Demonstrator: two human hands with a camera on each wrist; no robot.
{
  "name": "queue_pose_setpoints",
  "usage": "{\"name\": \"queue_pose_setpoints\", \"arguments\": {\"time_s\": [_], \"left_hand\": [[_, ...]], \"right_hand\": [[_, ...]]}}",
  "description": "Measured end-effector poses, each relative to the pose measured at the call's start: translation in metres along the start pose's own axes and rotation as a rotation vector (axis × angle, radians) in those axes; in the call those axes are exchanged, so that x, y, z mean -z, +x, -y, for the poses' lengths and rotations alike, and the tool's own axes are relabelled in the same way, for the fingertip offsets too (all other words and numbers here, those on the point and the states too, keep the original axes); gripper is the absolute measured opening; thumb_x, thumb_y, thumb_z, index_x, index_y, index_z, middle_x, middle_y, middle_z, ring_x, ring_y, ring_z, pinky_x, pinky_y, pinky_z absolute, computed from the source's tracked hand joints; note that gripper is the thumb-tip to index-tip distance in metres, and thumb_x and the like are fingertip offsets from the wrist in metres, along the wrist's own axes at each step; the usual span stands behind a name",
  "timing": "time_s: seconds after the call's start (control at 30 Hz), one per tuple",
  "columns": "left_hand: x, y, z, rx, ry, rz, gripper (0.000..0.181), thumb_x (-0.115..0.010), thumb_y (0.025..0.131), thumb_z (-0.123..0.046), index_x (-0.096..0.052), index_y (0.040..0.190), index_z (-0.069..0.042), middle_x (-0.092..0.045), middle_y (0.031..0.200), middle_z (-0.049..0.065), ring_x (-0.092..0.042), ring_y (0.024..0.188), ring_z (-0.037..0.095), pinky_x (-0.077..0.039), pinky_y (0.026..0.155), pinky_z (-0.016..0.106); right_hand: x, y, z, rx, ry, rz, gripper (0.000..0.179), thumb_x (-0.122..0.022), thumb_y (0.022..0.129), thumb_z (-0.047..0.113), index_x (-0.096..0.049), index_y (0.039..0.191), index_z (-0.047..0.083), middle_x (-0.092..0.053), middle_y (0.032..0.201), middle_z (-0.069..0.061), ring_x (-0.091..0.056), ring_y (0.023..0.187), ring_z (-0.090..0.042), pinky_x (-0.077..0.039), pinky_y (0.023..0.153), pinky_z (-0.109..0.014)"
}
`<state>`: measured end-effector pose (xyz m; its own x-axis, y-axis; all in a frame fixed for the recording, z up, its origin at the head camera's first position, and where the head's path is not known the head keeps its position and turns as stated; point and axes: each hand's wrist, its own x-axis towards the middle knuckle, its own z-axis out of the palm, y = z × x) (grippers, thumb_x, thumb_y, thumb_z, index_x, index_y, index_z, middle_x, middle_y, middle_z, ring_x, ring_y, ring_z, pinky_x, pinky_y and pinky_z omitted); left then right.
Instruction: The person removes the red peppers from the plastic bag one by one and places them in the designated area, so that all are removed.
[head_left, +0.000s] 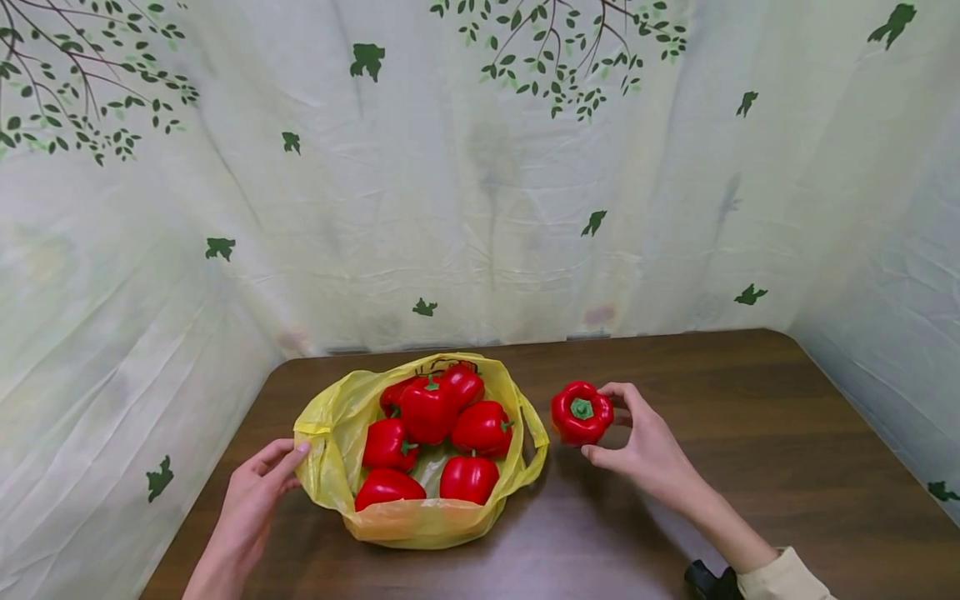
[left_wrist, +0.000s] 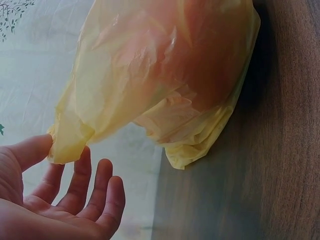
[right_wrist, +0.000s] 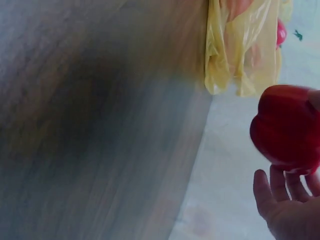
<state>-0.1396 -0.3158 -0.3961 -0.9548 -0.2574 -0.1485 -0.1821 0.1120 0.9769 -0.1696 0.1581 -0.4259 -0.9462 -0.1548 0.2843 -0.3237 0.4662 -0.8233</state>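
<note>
A yellow plastic bag (head_left: 341, 433) stands on the table with its mouth spread wide. Inside it lie several red bell peppers (head_left: 429, 410) with green stems. My left hand (head_left: 251, 500) pinches the bag's left rim between thumb and forefinger; in the left wrist view its other fingers (left_wrist: 97, 192) hang free of the plastic. To the right of the bag, my right hand (head_left: 652, 450) grips another red bell pepper (head_left: 581, 417), its stem end facing the head camera. The right wrist view shows this pepper (right_wrist: 287, 127) held above the table.
The brown wooden table (head_left: 780, 442) extends right of the bag. A pale curtain (head_left: 487, 217) printed with leaves and branches hangs behind the table and along both sides. A dark strap (head_left: 712, 579) is on the right wrist, beside a cream sleeve (head_left: 783, 577).
</note>
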Motion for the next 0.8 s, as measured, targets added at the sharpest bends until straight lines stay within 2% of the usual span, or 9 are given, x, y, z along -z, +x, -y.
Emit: {"name": "queue_pose_setpoints", "arguments": {"time_s": [0.1, 0.23, 0.53, 0.63, 0.8], "left_hand": [[0.000, 0.000, 0.000, 0.001, 0.004, -0.001, 0.023, -0.071, 0.091, -0.035, -0.071, 0.100, -0.013, -0.066, 0.091, -0.008, -0.061, 0.083, 0.008, -0.052, 0.073, 0.026], [0.001, -0.001, 0.001, 0.004, 0.007, -0.004, 0.023, -0.072, 0.091, -0.035, -0.072, 0.099, -0.013, -0.066, 0.091, -0.008, -0.061, 0.083, 0.008, -0.052, 0.073, 0.026], [0.003, -0.003, 0.001, 0.007, -0.004, -0.002, 0.024, -0.071, 0.092, -0.035, -0.072, 0.101, -0.013, -0.066, 0.093, -0.008, -0.061, 0.083, 0.008, -0.052, 0.074, 0.025], [0.004, -0.003, 0.001, 0.023, 0.004, 0.000, 0.024, -0.071, 0.091, -0.037, -0.072, 0.101, -0.015, -0.065, 0.094, -0.009, -0.061, 0.085, 0.008, -0.052, 0.075, 0.026], [0.006, -0.002, 0.001, 0.032, 0.037, 0.003, 0.027, -0.071, 0.090, -0.040, -0.070, 0.103, -0.016, -0.064, 0.098, -0.008, -0.060, 0.089, 0.010, -0.052, 0.078, 0.027]], "right_hand": [[0.000, 0.005, -0.003, -0.041, -0.007, 0.010, 0.076, -0.090, 0.067, 0.013, -0.045, 0.129, 0.015, -0.055, 0.124, -0.006, -0.059, 0.106, -0.028, -0.057, 0.079, -0.040], [-0.001, 0.014, -0.010, -0.062, 0.001, 0.039, 0.075, -0.089, 0.068, 0.015, -0.045, 0.129, 0.013, -0.056, 0.124, -0.008, -0.058, 0.107, -0.029, -0.055, 0.084, -0.042], [-0.002, 0.033, -0.034, -0.153, 0.091, 0.105, 0.067, -0.085, 0.077, 0.017, -0.044, 0.128, 0.005, -0.053, 0.126, -0.016, -0.065, 0.103, -0.032, -0.056, 0.083, -0.038], [-0.002, 0.037, -0.038, -0.164, 0.057, 0.112, 0.066, -0.085, 0.076, 0.016, -0.044, 0.127, 0.005, -0.054, 0.125, -0.016, -0.065, 0.102, -0.031, -0.056, 0.082, -0.039], [-0.004, 0.044, -0.045, -0.132, -0.020, 0.106, 0.065, -0.085, 0.075, 0.015, -0.045, 0.126, 0.005, -0.056, 0.123, -0.016, -0.065, 0.099, -0.029, -0.056, 0.082, -0.040]]}}
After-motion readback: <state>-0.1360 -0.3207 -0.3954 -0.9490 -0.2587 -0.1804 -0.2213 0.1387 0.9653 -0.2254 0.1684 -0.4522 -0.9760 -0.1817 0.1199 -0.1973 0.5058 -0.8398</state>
